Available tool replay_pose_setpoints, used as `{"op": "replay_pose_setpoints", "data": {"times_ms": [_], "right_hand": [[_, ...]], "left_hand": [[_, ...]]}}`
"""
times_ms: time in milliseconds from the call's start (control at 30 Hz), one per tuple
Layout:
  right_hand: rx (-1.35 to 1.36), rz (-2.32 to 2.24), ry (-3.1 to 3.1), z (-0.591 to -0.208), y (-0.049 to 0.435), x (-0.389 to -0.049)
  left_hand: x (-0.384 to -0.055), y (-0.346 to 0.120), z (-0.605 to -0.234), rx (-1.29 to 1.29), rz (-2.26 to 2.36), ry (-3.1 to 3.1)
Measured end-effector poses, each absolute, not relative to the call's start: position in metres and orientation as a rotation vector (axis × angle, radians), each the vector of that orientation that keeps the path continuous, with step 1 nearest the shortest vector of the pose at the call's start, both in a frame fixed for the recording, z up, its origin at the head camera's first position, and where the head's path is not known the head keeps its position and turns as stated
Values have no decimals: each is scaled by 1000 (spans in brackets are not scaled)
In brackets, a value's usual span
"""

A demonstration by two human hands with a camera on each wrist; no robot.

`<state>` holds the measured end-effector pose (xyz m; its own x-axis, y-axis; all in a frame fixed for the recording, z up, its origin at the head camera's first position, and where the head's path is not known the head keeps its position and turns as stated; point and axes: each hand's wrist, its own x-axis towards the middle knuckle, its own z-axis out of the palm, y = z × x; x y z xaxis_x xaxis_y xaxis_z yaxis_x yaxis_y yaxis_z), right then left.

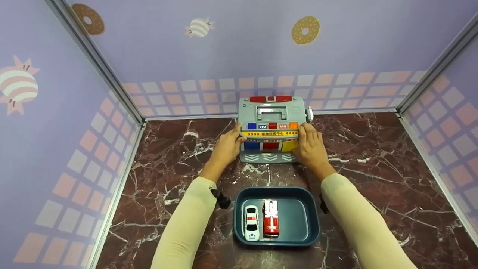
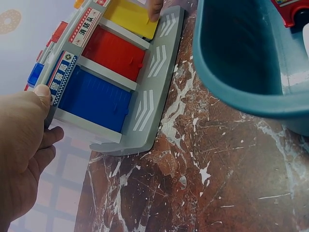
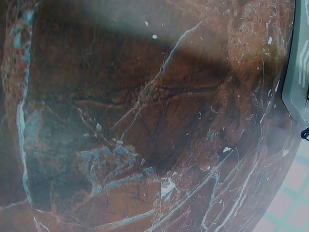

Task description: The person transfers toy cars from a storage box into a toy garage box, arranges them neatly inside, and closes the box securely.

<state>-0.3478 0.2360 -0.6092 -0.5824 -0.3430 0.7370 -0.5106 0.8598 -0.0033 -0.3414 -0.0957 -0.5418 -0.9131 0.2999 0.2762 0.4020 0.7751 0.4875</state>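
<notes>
Worktop (image 1: pixel 366 194) dark red, veined white like marble; lilac printed wall (image 1: pixel 246 48) behind. Blue-green tub (image 1: pixel 314 220), rounded rectangle with smooth walls, contains two toys: white car (image 1: pixel 252 224) along its left side, red-and-white truck (image 1: pixel 271 220) nearer its middle. Beyond the tub stands a boxy grey toy garage (image 1: pixel 272 133), with finely lined doors (image 1: pixel 252 146) in blue, red and yellow above a chevron-marked ramp (image 1: pixel 269 158). Left grip (image 1: pixel 228 145) pinches the garage's left edge; right grip (image 1: pixel 312 147) is curled on its front right corner.

Grey playset (image 1: pixel 271 129); blue, red, yellow doors (image 2: pixel 114 54); white-veined maroon tabletop (image 1: pixel 373 194).
</notes>
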Motion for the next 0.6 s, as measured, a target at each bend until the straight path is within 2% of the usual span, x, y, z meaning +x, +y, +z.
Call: {"op": "replay_pose_setpoints", "data": {"times_ms": [600], "right_hand": [[601,225,-2261,-613,237,-348]], "left_hand": [[-340,-92,-542,-555,-833,-2763]]}}
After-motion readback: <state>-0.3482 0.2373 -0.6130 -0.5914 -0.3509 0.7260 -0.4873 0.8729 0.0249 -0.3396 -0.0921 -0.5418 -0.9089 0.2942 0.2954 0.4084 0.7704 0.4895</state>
